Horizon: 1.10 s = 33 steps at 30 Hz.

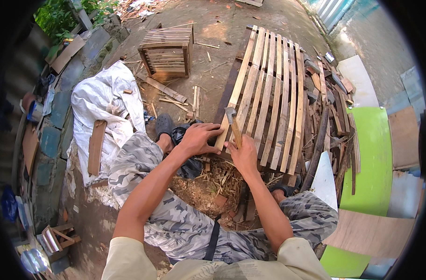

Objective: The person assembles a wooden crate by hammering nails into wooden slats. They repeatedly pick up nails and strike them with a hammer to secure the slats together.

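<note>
My right hand is closed round the wooden handle of a hammer, its metal head upward over the near end of a slatted wooden panel. The panel is made of several long, pale slats lying side by side across darker wood. Its leftmost slat has its near end between the fingers of my left hand, which is closed on it just left of the hammer. Whether a nail sits under the fingertips cannot be seen.
A small slatted wooden crate stands at the far left. White sacking bears a brown board. Scrap wood is heaped right of the panel, beside a green sheet. Wood shavings lie between my legs.
</note>
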Motion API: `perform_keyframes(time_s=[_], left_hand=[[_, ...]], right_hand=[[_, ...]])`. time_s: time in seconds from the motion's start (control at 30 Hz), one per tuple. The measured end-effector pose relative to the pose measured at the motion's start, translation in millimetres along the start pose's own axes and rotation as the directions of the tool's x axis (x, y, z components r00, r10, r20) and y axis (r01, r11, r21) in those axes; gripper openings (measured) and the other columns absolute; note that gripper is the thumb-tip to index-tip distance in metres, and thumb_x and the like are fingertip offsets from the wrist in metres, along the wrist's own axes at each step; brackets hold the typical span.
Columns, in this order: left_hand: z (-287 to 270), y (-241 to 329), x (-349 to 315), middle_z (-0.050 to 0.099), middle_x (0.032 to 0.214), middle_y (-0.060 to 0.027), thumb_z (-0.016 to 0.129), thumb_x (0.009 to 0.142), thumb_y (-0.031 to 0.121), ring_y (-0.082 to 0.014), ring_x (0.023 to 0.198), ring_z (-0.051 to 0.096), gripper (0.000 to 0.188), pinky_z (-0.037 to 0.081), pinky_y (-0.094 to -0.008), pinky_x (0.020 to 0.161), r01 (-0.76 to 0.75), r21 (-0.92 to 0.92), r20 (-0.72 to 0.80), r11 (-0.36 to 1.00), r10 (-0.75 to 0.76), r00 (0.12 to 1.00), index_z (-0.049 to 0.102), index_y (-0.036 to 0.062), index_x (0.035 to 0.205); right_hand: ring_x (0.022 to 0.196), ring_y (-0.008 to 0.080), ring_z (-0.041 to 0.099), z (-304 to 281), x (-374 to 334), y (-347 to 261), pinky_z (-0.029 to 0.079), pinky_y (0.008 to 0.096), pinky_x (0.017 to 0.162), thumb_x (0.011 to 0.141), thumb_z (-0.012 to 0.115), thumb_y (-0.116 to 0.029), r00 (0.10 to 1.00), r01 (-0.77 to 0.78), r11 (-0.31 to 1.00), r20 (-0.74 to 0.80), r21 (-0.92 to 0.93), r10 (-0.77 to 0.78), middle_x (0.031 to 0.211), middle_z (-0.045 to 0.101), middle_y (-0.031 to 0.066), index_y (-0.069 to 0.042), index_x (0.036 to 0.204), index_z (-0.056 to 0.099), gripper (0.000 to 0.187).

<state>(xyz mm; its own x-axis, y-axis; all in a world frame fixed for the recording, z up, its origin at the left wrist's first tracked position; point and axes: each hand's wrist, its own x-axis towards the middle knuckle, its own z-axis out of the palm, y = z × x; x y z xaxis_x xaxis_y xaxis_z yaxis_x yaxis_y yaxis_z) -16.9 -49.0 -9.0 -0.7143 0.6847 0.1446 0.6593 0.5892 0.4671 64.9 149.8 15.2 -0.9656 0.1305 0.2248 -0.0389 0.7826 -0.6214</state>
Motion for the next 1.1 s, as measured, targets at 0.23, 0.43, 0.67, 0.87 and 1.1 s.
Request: perform_keyframes(time_s=[0.23, 0.43, 0.67, 0.87, 1.1], left_hand=[[3, -4, 0, 0.062, 0.139, -0.0069, 0.085, 0.066, 0.053, -0.0287, 0.132, 0.054, 0.079, 0.044, -0.0454, 0.107, -0.013, -0.043, -0.014, 0.999, 0.012, 1.000, 0.067, 0.0175, 0.135], [3, -4, 3, 0.062, 0.138, -0.0090, 0.085, 0.066, 0.054, -0.0308, 0.130, 0.055, 0.081, 0.046, -0.0450, 0.106, -0.036, -0.046, 0.005, 0.998, 0.036, 0.999, 0.066, 0.0129, 0.135], [5, -3, 2, 0.062, 0.140, -0.0110, 0.085, 0.067, 0.052, -0.0329, 0.129, 0.056, 0.082, 0.046, -0.0451, 0.108, -0.041, -0.076, -0.003, 0.996, 0.041, 0.999, 0.066, 0.0110, 0.135], [6, -5, -1, 0.063, 0.138, -0.0099, 0.086, 0.066, 0.053, -0.0328, 0.129, 0.056, 0.081, 0.046, -0.0449, 0.108, -0.036, -0.061, -0.025, 0.998, 0.035, 0.999, 0.067, 0.0124, 0.134], [6, -2, -1, 0.063, 0.136, -0.0083, 0.086, 0.066, 0.053, -0.0314, 0.129, 0.056, 0.077, 0.046, -0.0459, 0.106, -0.036, -0.042, -0.050, 0.998, 0.033, 0.998, 0.069, 0.0161, 0.132]], right_hand=[[0.118, 0.0376, 0.057, 24, 18, 6, 0.043, 0.0476, 0.102, 0.075, 0.086, -0.011, 0.995, 0.074, 0.997, 0.066, 0.007, -0.075, 0.112, 0.067, 0.0183, 0.004, 0.110, 0.067, 0.042], [0.125, 0.0354, 0.054, 27, 12, 12, 0.041, 0.0471, 0.107, 0.074, 0.086, -0.011, 0.997, 0.032, 0.996, 0.066, 0.088, -0.038, 0.121, 0.067, 0.0150, -0.001, 0.116, 0.069, 0.046], [0.132, 0.0366, 0.049, 26, 11, 15, 0.039, 0.0480, 0.110, 0.078, 0.085, -0.016, 0.995, 0.001, 0.996, 0.103, 0.092, -0.010, 0.130, 0.064, 0.0157, 0.002, 0.101, 0.068, 0.034], [0.132, 0.0358, 0.049, 31, 9, 19, 0.038, 0.0476, 0.112, 0.075, 0.086, -0.015, 0.995, 0.007, 0.992, 0.099, 0.125, -0.020, 0.134, 0.063, 0.0137, 0.000, 0.114, 0.068, 0.046], [0.136, 0.0351, 0.046, 31, 9, 21, 0.039, 0.0471, 0.112, 0.078, 0.085, -0.015, 0.992, 0.013, 0.992, 0.125, 0.123, -0.029, 0.138, 0.062, 0.0118, 0.000, 0.114, 0.068, 0.043]])
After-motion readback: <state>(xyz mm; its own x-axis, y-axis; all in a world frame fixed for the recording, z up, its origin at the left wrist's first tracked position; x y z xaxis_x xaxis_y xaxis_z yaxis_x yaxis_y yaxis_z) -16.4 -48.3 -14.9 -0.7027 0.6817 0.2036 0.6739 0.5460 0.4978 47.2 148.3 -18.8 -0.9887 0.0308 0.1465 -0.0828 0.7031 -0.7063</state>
